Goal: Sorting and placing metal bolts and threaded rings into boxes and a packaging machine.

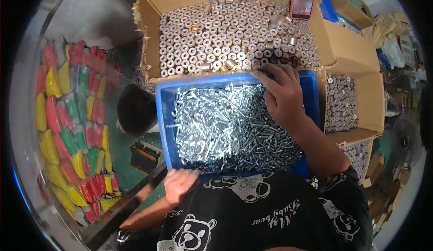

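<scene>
Screws [225,129] fill the blue bin [310,91]; at two o'clock the right hand [285,93] bends toward metal cylinders [216,39] at twelve, at seven the left hand [178,185]; I cannot tell either's grip. White lettering [285,210] marks the black shirt [297,233].

We have our bare right hand [287,97] at the blue rectangular plastic bin's [165,116] far rim (bare left hand [179,184] near-left).
</scene>
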Demonstrator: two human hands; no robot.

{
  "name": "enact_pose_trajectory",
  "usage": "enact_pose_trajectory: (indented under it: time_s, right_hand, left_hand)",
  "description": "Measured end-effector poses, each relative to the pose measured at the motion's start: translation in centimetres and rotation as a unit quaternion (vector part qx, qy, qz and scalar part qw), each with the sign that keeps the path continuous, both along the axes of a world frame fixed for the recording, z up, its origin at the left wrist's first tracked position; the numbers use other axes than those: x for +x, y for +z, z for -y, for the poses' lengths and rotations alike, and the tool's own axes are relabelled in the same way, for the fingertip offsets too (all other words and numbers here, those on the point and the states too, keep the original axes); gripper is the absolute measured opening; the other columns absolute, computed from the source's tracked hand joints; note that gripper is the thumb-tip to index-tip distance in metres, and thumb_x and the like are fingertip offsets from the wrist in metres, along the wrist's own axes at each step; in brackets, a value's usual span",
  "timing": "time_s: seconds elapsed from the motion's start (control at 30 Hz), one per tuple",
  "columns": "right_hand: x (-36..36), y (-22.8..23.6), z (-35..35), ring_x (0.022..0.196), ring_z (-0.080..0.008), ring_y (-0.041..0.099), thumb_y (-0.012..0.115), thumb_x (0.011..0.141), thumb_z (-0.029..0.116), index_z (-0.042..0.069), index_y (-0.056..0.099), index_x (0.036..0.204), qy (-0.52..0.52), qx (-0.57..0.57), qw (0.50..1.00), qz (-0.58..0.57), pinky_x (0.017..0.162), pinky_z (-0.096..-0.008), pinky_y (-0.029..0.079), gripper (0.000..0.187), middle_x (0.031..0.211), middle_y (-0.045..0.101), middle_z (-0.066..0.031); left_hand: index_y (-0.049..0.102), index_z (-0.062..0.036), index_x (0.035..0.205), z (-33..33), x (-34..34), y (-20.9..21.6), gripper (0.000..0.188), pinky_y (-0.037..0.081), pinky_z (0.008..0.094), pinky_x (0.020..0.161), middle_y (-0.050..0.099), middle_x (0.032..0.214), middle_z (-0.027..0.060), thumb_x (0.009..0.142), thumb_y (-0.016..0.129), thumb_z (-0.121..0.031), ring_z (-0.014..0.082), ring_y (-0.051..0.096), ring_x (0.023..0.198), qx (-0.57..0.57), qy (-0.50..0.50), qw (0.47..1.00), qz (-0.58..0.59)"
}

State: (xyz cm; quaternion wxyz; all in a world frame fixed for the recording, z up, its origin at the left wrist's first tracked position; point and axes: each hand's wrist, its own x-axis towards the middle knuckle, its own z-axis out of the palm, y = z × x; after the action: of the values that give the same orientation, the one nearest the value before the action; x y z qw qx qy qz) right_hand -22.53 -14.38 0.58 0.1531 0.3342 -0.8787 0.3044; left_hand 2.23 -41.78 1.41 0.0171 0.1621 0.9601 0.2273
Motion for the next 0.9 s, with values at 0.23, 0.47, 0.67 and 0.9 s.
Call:
enact_pose_trajectory:
  time_s: [0.23,0.47,0.67,0.9]
  right_hand:
    - [0.2,0.3,-0.1,0.110,-0.0360,0.053,0.057,0.067,-0.002,0.004,0.067,0.115,0.014,0.062,0.997,0.042,0.096,-0.0450,0.041,0.049,0.120,0.059,-0.0171]
    - [0.3,0.0,-0.1,0.117,-0.0365,0.049,0.061,0.071,0.002,0.005,0.066,0.117,0.008,0.099,0.994,0.053,0.104,-0.0485,0.036,0.047,0.127,0.054,-0.0185]
    - [-1.8,2.3,-0.2,0.107,-0.0329,0.057,0.058,0.075,0.001,0.006,0.067,0.112,0.001,0.099,0.991,0.087,0.096,-0.0451,0.041,0.039,0.112,0.063,-0.0152]
    - [-13.0,0.1,8.6,0.083,-0.0322,0.067,0.061,0.081,0.024,0.008,0.072,0.097,0.303,0.189,0.910,0.213,0.076,-0.0404,0.052,0.025,0.090,0.071,-0.0137]
  left_hand:
    - [0.069,-0.0158,0.100,0.2,0.7,-1.6,0.032,0.031,0.0291,0.053,0.059,0.076,-0.0052,0.069,0.065,-0.021,0.0111,0.055,0.060,-0.023,0.025,0.999,0.007]
    - [0.068,-0.0151,0.106,0.4,0.5,-0.8,0.038,0.031,0.0295,0.053,0.060,0.080,-0.0056,0.069,0.064,-0.022,0.0113,0.054,0.061,-0.019,0.012,0.997,0.075]
    - [0.069,-0.0089,0.098,0.2,-0.7,-1.0,0.035,0.034,0.0289,0.054,0.061,0.076,-0.0015,0.064,0.066,-0.016,0.0125,0.056,0.061,0.032,0.011,0.999,0.000]
    - [0.066,-0.0065,0.090,-0.4,-0.1,0.0,0.025,0.042,0.0319,0.059,0.057,0.070,0.0036,0.067,0.070,-0.016,0.0191,0.059,0.065,0.001,0.001,0.999,-0.046]
